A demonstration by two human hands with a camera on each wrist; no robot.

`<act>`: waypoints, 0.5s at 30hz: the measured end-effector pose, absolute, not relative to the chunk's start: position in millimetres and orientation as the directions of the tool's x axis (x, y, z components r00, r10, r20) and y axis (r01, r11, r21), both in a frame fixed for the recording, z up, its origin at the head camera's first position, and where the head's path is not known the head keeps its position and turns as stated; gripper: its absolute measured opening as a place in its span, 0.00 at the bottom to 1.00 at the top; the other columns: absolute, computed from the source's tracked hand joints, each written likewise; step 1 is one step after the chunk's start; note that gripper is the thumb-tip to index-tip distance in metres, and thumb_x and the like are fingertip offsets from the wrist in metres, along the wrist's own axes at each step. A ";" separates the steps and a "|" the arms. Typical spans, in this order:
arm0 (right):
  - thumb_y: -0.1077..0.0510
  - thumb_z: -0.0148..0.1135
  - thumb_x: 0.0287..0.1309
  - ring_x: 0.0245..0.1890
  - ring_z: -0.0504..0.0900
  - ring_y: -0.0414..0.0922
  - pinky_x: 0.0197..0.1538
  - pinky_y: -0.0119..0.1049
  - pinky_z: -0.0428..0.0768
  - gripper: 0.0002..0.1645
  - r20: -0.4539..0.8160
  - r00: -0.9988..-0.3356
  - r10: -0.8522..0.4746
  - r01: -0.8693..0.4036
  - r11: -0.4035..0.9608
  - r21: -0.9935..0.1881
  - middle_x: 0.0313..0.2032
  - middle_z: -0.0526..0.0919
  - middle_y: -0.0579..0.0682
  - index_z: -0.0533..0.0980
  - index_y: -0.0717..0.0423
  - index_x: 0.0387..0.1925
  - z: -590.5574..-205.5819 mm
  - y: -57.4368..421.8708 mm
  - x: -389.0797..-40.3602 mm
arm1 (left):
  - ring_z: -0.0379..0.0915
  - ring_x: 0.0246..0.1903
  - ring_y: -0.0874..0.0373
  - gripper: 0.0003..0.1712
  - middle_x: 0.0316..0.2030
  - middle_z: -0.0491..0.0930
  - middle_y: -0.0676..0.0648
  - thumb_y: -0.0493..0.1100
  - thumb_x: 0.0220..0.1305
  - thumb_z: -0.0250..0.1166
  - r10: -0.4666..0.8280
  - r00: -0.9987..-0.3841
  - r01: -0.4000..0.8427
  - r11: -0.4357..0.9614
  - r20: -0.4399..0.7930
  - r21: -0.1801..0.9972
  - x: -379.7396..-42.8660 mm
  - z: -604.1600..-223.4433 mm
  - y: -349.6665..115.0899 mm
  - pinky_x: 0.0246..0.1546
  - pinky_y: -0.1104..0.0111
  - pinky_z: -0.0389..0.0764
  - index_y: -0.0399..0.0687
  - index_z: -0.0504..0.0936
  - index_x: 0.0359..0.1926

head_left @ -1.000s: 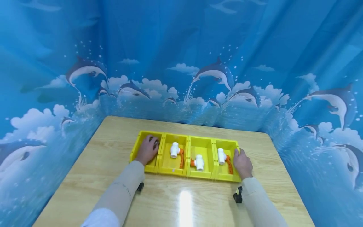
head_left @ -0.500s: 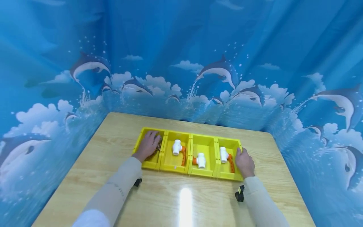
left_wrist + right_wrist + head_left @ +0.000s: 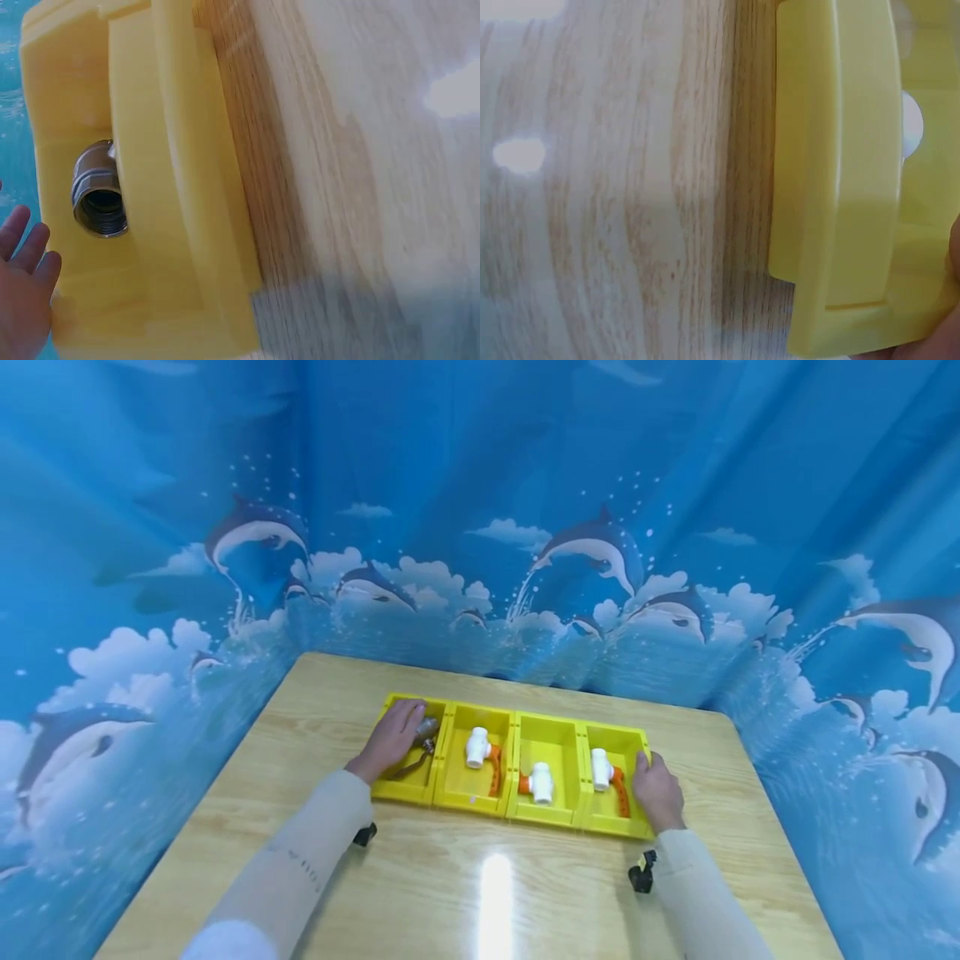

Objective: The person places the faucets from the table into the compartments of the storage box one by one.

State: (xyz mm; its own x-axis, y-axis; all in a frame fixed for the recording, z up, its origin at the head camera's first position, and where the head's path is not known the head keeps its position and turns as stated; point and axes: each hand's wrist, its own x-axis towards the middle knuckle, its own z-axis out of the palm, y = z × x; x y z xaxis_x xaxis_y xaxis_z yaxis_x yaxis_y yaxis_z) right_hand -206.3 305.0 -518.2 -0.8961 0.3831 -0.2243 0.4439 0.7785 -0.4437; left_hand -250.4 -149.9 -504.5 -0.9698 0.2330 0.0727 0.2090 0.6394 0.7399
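A row of several joined yellow bins (image 3: 551, 747) lies on the table. In the leftmost bin is a metal ball valve (image 3: 427, 731) with a dark handle; its threaded opening faces the camera in the left wrist view. My left hand (image 3: 392, 737) is at that bin's left wall, fingers extended and apart from the valve. Holding the far right end wall is my right hand (image 3: 658, 792), its thumb on the inner side. White plastic valves with orange handles lie one to a bin in the others: a left one (image 3: 477, 748), a middle one (image 3: 541, 783) and a right one (image 3: 602, 770).
The bins stand toward the back of a wood-grain table (image 3: 450, 877). A blue curtain (image 3: 450, 568) printed with dolphins hangs behind and at both sides. Small black devices are strapped at both wrists, the left device (image 3: 365, 835) and the right device (image 3: 641, 872).
My left hand has come off the metal valve toward the bin's left wall, its fingers straightening, and the valve now shows. My right hand keeps its hold. The head view has shifted slightly.
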 end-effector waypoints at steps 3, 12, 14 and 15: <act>0.36 0.16 0.72 0.59 0.66 0.70 0.60 0.64 0.66 0.46 -0.229 -0.898 0.376 0.440 0.777 -0.451 0.64 0.62 0.73 0.52 0.68 0.71 -515.7 305.1 -204.6 | 0.60 0.65 0.43 0.31 0.65 0.66 0.40 0.57 0.78 0.36 0.224 -0.969 0.230 0.638 0.108 0.735 -246.2 -504.4 -153.4 0.66 0.48 0.61 0.42 0.67 0.67; 0.36 0.20 0.72 0.62 0.64 0.69 0.64 0.62 0.62 0.45 -0.239 -0.895 0.376 0.445 0.756 -0.480 0.66 0.60 0.72 0.52 0.70 0.71 -515.4 307.0 -204.6 | 0.56 0.67 0.42 0.30 0.67 0.63 0.39 0.56 0.78 0.37 0.218 -0.965 0.258 0.677 0.147 0.689 -234.3 -498.9 -163.3 0.67 0.46 0.57 0.42 0.66 0.68; 0.36 0.21 0.73 0.63 0.62 0.68 0.66 0.62 0.61 0.45 -0.262 -0.890 0.374 0.457 0.741 -0.493 0.67 0.59 0.72 0.51 0.70 0.71 -516.6 307.4 -204.8 | 0.55 0.68 0.41 0.31 0.68 0.62 0.39 0.57 0.78 0.36 0.212 -0.967 0.248 0.681 0.139 0.689 -232.5 -498.5 -166.4 0.68 0.45 0.56 0.43 0.64 0.69; 0.36 0.21 0.73 0.64 0.61 0.68 0.66 0.61 0.60 0.45 -0.274 -0.886 0.373 0.463 0.732 -0.500 0.67 0.58 0.72 0.50 0.70 0.71 -517.2 307.3 -204.7 | 0.54 0.68 0.41 0.31 0.68 0.62 0.39 0.57 0.78 0.35 0.208 -0.969 0.240 0.684 0.132 0.688 -231.8 -498.3 -168.1 0.68 0.45 0.56 0.44 0.64 0.69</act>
State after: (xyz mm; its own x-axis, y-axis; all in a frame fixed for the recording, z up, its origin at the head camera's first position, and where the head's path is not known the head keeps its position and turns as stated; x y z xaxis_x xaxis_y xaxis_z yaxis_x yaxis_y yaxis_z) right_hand -204.7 307.3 -517.2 -0.8865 0.3727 -0.2743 0.4626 0.7321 -0.5000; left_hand -231.8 -168.1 -498.3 -0.9692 0.2079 0.1318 0.2404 0.6843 0.6885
